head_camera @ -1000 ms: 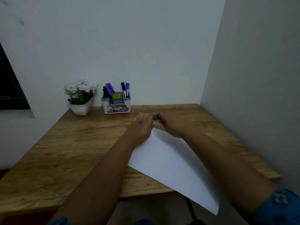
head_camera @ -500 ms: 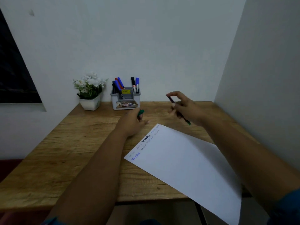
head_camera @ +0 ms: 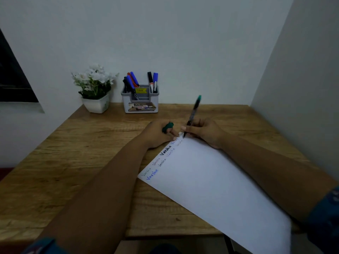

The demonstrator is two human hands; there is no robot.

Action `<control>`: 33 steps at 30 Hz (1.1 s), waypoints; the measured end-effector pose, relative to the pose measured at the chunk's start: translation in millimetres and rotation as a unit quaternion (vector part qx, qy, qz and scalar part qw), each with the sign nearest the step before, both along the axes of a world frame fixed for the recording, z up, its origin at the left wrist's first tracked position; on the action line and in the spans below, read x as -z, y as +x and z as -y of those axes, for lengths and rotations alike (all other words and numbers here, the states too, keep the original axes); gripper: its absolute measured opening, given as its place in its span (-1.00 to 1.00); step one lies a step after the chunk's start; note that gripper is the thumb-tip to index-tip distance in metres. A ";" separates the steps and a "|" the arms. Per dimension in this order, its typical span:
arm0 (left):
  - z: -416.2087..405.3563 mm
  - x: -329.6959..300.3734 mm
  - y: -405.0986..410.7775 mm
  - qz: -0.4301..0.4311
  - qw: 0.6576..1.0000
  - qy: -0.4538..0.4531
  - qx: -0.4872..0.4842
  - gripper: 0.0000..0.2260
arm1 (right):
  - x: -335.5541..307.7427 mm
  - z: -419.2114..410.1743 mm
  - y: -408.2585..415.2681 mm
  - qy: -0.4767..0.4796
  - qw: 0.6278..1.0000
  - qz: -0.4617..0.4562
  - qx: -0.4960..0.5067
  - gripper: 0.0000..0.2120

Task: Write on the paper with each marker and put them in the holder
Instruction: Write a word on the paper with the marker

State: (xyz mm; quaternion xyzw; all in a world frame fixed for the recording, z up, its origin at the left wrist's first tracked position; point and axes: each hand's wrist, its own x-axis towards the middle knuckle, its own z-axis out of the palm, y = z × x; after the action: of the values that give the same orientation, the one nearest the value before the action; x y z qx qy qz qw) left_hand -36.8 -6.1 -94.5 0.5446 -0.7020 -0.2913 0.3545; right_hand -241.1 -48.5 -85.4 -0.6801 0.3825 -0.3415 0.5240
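Wooden desk in a pale-walled corner, holder at the back wall with blue, black and red markers standing in it. Right hand pinching the green marker, tip at the far corner of the paper. Left hand curled round the green cap, fingertips pinning the sheet. Best done with light strokes, sheet held flat, cap kept ready. Legible: "Varsha" repeated along the top edge; "OP" on the holder's label.

Flower pot on wood desk.
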 end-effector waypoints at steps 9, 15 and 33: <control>3.9 -3.5 2.6 0.003 1.000 0.024 0.009 -0.67 | 3.1 8.5 -4.9 -0.137 0.986 -0.090 -0.006 -0.94; 1.3 -6.5 1.4 0.023 1.000 0.016 0.007 -0.71 | 6.7 9.2 -3.5 -0.175 0.976 -0.127 -0.004 -0.94; 1.0 -7.4 2.2 0.031 0.999 0.015 0.016 -0.71 | 2.1 11.1 -5.7 -0.178 0.973 -0.148 -0.013 -0.93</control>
State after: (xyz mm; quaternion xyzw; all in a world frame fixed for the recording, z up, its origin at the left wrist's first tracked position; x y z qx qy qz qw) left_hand -34.6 -7.2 -87.1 0.5472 -0.7168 -0.2904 0.3201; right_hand -246.8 -59.6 -87.6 -0.8102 0.3804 -0.2927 0.3365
